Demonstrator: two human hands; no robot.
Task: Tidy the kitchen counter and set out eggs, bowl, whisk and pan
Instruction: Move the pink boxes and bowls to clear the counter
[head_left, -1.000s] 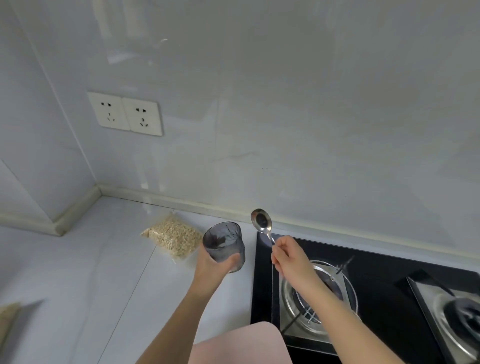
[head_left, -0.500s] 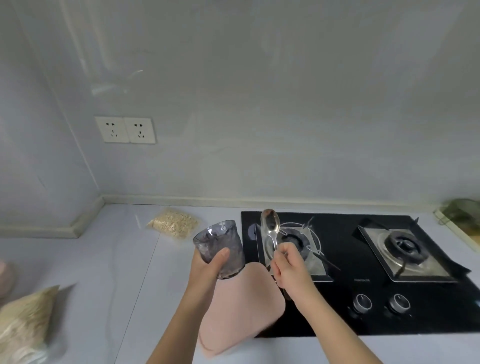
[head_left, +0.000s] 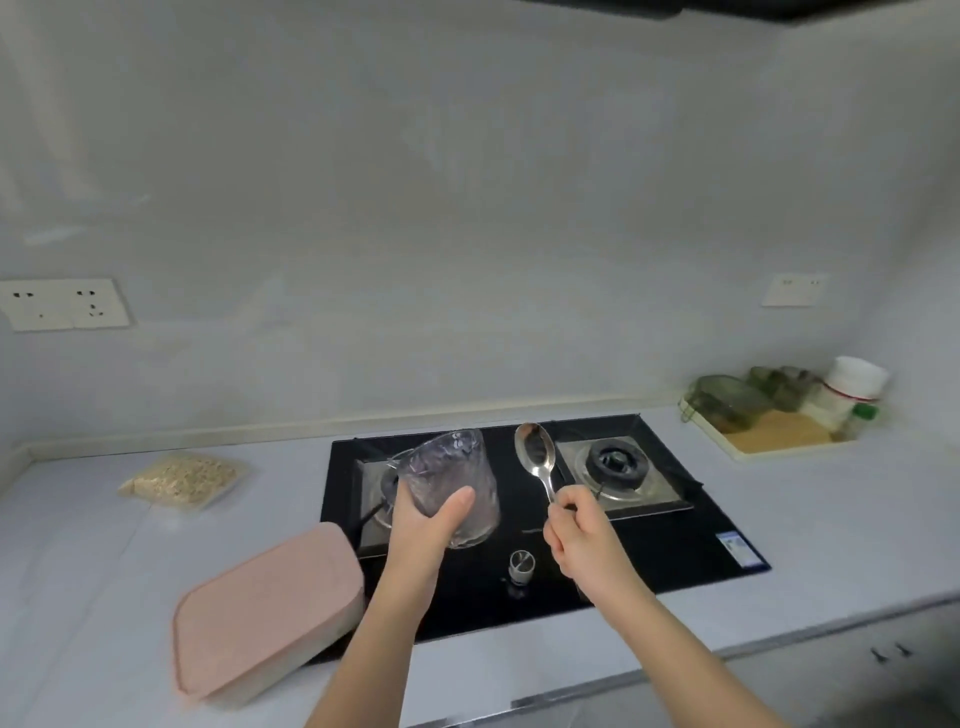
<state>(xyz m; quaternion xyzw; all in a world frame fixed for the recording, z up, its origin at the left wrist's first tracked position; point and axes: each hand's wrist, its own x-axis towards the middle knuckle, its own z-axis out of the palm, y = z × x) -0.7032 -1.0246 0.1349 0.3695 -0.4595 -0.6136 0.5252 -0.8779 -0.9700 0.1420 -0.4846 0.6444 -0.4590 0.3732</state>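
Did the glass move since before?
Yes. The glass went right: before it was left of the stove, now it is over the left burner.

Glossy pale wall (head_left: 467, 234), white counter (head_left: 93, 545), two sockets (head_left: 65, 304)

Glass (head_left: 451, 475) and spoon (head_left: 535, 453) now above the hob (head_left: 675, 545), farther right than 1 s ago.

White counter (head_left: 104, 545) bears hob (head_left: 675, 545), pink board (head_left: 265, 608), grain bag (head_left: 182, 475) and tray (head_left: 779, 441).
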